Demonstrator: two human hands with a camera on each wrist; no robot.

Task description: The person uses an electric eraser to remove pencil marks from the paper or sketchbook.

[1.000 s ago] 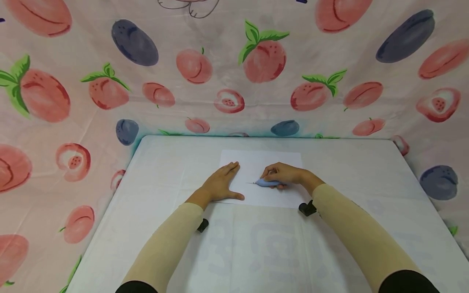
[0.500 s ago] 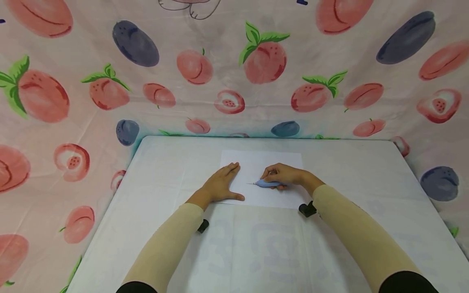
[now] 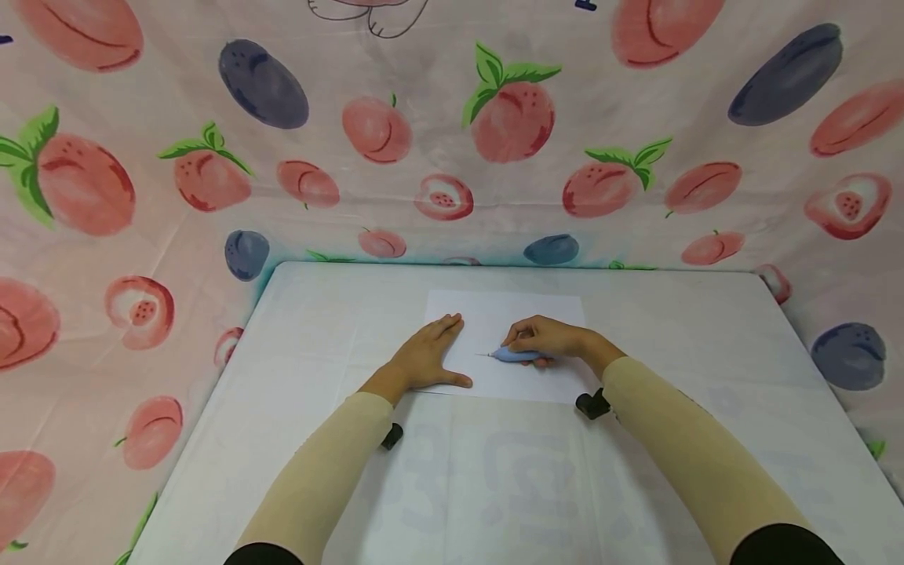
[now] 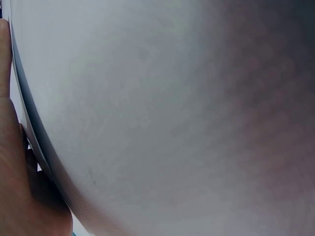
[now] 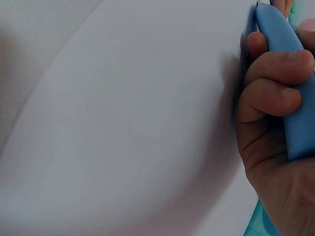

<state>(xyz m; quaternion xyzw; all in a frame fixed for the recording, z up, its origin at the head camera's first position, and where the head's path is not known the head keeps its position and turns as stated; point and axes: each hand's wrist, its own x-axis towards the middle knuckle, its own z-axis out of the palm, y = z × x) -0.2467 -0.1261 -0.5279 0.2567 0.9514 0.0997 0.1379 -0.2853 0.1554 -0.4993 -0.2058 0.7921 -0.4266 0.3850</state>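
A sheet of white paper (image 3: pixel 508 310) lies on the white table. My left hand (image 3: pixel 428 353) rests on its left part, fingers and thumb spread straight. In the left wrist view only part of that hand (image 4: pixel 15 177) shows, at the left edge. My right hand (image 3: pixel 547 336) grips a light-blue, thick-bodied tapered tool (image 3: pixel 514 355) over the paper, its narrow end towards the left hand. A short thin dark line extends left from the tip; whether it is part of the tool or a mark cannot be told. Curled fingers (image 5: pixel 275 69) wrap the blue body (image 5: pixel 299 123) in the right wrist view.
The white-covered table (image 3: pixel 311 314) reaches back to a fruit-patterned cloth (image 3: pixel 438 102), which also hangs along both sides. Black wrist cameras, one at the left wrist (image 3: pixel 391 435) and one at the right wrist (image 3: pixel 592 403), sit close above the tabletop.
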